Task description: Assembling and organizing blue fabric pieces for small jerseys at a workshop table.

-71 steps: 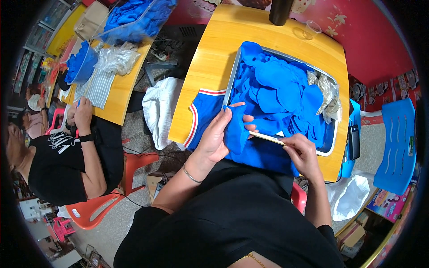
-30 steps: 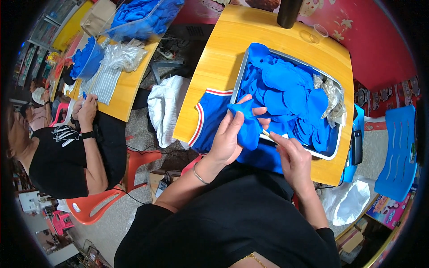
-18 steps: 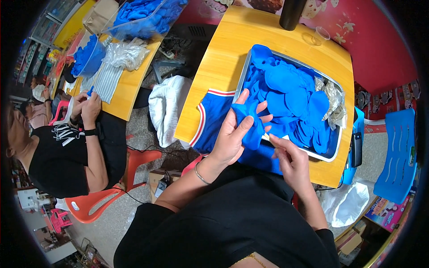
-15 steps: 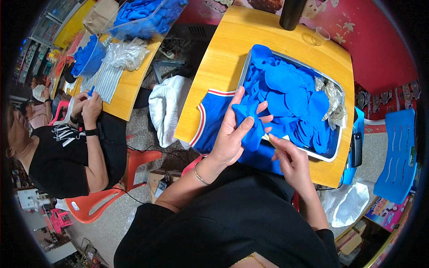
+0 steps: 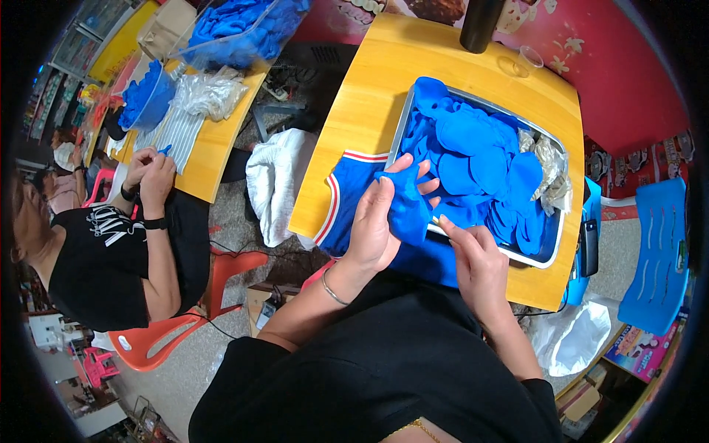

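My left hand (image 5: 375,229) holds a soft blue fabric piece (image 5: 408,205) over the near left edge of the tray, with the thumb pressing on it and the fingers spread behind. Beside it, my right hand (image 5: 481,269) is closed in a pinch near the cloth's lower edge. What its fingertips grip is too small to make out. A metal tray (image 5: 548,262) beyond my hands is heaped with thin, rounded blue pieces (image 5: 473,144). A crumpled clear bag (image 5: 550,173) lies at the tray's right end. Blue cloth with red-and-white trim (image 5: 346,193) rests left of the tray.
The wooden table (image 5: 362,96) carries a dark cylinder (image 5: 481,28) and a clear cup (image 5: 526,60) at its far edge. A blue chair (image 5: 653,258) stands right. At left, a co-worker (image 5: 103,258) handles a small blue piece beside a blue-filled bowl (image 5: 155,107).
My left thumb has shifted left and the blue piece is turned and spread more along the fingers. My right fingers have closed up. The pale bit seen by the fingertips is now mostly hidden.
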Available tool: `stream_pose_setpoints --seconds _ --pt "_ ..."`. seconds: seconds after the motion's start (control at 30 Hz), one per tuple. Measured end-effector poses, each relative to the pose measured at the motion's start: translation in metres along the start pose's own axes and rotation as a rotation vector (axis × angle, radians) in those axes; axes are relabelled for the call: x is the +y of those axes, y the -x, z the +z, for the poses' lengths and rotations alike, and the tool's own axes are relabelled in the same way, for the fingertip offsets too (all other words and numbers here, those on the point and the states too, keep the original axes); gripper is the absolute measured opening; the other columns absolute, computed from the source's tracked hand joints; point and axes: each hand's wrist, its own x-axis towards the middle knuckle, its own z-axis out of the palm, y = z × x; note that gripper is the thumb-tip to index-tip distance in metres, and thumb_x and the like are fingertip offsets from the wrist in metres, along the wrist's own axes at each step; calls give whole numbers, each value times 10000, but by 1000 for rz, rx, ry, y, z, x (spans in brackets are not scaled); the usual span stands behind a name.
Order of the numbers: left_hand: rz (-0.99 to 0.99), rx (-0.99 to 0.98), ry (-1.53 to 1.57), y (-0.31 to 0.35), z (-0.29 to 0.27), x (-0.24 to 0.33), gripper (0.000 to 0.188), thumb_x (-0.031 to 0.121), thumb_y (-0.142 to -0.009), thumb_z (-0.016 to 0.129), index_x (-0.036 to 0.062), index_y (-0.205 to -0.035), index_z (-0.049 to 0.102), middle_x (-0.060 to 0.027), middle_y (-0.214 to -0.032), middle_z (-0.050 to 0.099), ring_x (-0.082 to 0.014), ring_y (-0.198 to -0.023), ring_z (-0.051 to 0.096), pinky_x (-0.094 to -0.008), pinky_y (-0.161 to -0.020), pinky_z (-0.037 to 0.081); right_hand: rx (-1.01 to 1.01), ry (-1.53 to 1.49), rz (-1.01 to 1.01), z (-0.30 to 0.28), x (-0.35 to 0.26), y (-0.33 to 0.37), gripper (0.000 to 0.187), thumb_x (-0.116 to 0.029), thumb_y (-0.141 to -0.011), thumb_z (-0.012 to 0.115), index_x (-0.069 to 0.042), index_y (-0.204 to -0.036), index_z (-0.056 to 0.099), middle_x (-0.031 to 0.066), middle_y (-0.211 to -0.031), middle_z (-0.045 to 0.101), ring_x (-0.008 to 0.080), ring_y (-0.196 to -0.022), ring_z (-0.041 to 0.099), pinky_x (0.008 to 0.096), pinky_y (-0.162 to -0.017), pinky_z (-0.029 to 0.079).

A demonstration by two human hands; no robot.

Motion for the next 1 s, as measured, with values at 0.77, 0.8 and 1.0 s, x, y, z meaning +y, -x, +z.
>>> stream_pose_setpoints --seconds 0.77,0.8,1.0 --pt "-28 222 -213 -6 2 -7 335 148 -920 524 13 -1222 472 -151 -1137 586 -228 -1030 595 -349 -842 511 -54 -106 125 10 7 4 328 -14 -851 528 -76 -1171 566 70 -781 580 130 -573 536 258 -508 422" --pt "-26 225 -215 -6 3 -7 335 148 -920 524 13 -1222 472 -151 -1137 586 -228 -1030 595 -349 -842 511 -56 -109 123 6 4 3 328 -14 -851 528 -76 -1171 566 70 -781 580 130 -573 536 258 -508 422" --pt "-50 281 -221 -8 8 -12 285 104 -907 528 37 -1178 472 -164 -1140 583 -246 -1013 598 -345 -808 515 -326 -811 761 3 0 2 324 7 -806 577 -79 -1118 593 142 -829 594 286 -694 577 345 -588 456"
